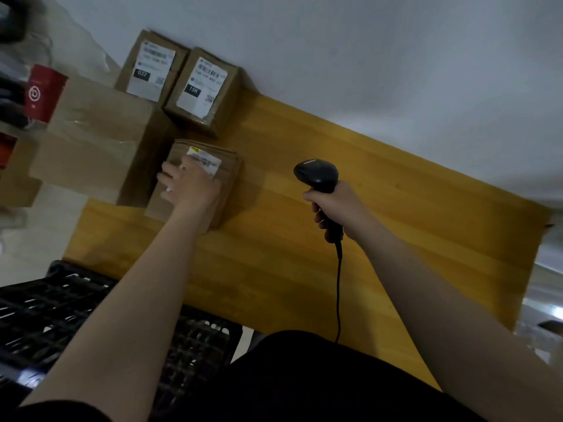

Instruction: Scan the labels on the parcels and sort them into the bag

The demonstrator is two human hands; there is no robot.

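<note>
Three brown cardboard parcels with white labels lie on the yellow wooden table [335,193]. The nearest parcel [227,178] has my left hand [190,185] lying flat on top of it, fingers spread over part of its label. Two more parcels stand at the back by the wall, one marked 037 [152,67] and one marked 15H [202,89]. My right hand [335,208] is closed on the handle of a black barcode scanner [318,175], its head raised above the table to the right of the near parcel. No bag is in view.
A large plain cardboard box [91,141] sits left of the parcels. A red cup [44,92] stands at the far left. A black plastic crate [61,315] is below the table's left edge. The scanner's cable [338,300] hangs down towards my body.
</note>
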